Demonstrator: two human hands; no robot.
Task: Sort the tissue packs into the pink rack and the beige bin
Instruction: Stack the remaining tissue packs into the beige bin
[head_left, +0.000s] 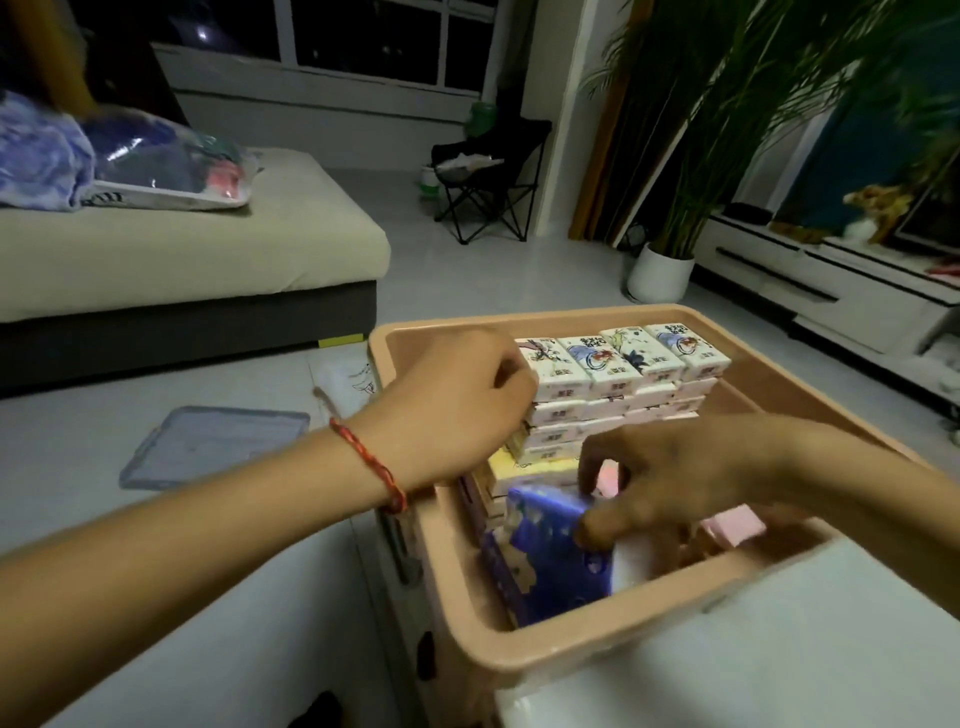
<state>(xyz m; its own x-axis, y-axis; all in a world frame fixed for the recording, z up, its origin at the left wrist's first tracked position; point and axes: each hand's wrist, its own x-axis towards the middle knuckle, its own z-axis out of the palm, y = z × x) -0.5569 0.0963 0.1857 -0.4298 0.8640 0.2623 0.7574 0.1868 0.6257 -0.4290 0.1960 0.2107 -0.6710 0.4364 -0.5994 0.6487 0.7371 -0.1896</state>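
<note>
A beige bin (483, 642) stands in front of me on the floor. Stacked white tissue packs (623, 358) with cartoon prints fill its far half, several layers high. My left hand (457, 395), a red string at the wrist, has its fingers curled against the left end of that stack. Inside the bin's near half my right hand (670, 483) pinches the top of a blue-purple tissue pack (545, 551) that stands tilted. Pink pieces (735, 525) show in the bin behind my right hand; I cannot tell whether they are the rack.
A grey lid (213, 441) lies flat on the floor to the left. A white surface (779, 649) sits at the bin's near right. A sofa (182, 270) stands back left, a folding chair (488, 187) and potted plant (660, 270) behind, a low cabinet (831, 291) at right.
</note>
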